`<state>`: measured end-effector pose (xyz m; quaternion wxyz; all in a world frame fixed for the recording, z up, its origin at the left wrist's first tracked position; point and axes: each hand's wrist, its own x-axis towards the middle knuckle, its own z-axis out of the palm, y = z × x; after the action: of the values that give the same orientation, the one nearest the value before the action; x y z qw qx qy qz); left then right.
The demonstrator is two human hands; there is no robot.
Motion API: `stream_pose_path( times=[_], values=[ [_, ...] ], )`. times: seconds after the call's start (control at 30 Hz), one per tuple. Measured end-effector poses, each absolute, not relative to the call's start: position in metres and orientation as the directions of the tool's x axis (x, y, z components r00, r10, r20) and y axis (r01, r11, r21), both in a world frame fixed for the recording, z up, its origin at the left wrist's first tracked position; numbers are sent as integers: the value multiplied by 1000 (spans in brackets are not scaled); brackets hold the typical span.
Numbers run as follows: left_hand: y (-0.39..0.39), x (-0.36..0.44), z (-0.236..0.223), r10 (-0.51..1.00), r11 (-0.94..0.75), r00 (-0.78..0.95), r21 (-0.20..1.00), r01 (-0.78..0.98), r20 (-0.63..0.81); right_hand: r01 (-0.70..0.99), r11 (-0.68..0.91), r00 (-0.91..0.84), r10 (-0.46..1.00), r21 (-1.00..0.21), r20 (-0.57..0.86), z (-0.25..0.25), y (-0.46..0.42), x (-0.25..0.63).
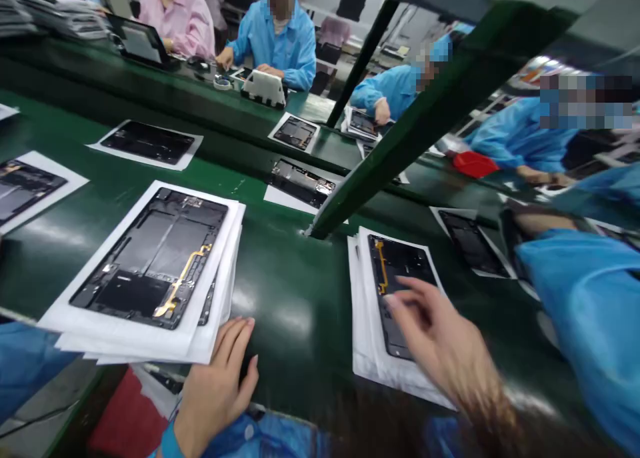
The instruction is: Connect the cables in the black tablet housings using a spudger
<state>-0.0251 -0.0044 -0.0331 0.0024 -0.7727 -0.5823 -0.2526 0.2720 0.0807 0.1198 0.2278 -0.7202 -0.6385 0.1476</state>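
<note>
Rested the left hand [215,385] palm down on the green bench [290,298], fingers straight and close together, thumb a little apart, right by the near corner of a thick pile of white sheets [125,335]. Saw, on top of that pile, a black tablet shell [165,245], lying askew on the paper, with a yellow ribbon [167,309] along its lower right part. And over to the right, held the right hand [445,338] above a second pile of white sheets [364,338], fingers curled, thumb and forefinger tips near each other by the left edge of another shell [395,328], just below its own ribbon [383,271]; could not tell whether touching or pinching anything there. Spotted a slanting green post [380,158] behind and between the two piles, then a shell with shiny parts [300,181] near its foot. Glimpsed, farther across, a worker in a blue jacket [295,38], a worker in pink [193,21] and, toward the right, a red tray [475,165]. Noticed, close in on the right, a neighbour's blue sleeve [590,311].
</note>
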Motion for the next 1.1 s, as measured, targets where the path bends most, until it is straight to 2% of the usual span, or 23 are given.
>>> stream_pose_path(
  times=[0.07,0.13,0.2,0.27,0.37,0.47,0.77,1.1],
  values=[
    [-6,-26,-31,908,-315,195,297,902,371,789,83,-114,993,-609,-12,116,70,218],
    [-7,-27,-30,913,-318,194,329,889,359,693,261,-353,936,-672,-1,111,64,167],
    [-9,-28,-28,914,-321,186,365,874,359,553,303,-515,856,-776,-33,105,68,125],
    [-10,-28,-25,917,-317,178,378,870,358,518,219,-489,869,-827,-76,99,82,95],
    [-10,-28,-17,920,-312,179,374,873,349,527,30,-349,919,-849,-184,86,109,67],
    [-11,-29,-11,914,-316,176,368,875,365,537,-32,-338,908,-843,-250,73,132,50],
    [-10,-36,-18,900,-337,184,362,869,396,602,35,-236,962,-798,-135,64,161,27],
    [-10,-32,-14,904,-310,152,368,876,399,512,117,-271,962,-851,-31,81,169,24]
  ],
)
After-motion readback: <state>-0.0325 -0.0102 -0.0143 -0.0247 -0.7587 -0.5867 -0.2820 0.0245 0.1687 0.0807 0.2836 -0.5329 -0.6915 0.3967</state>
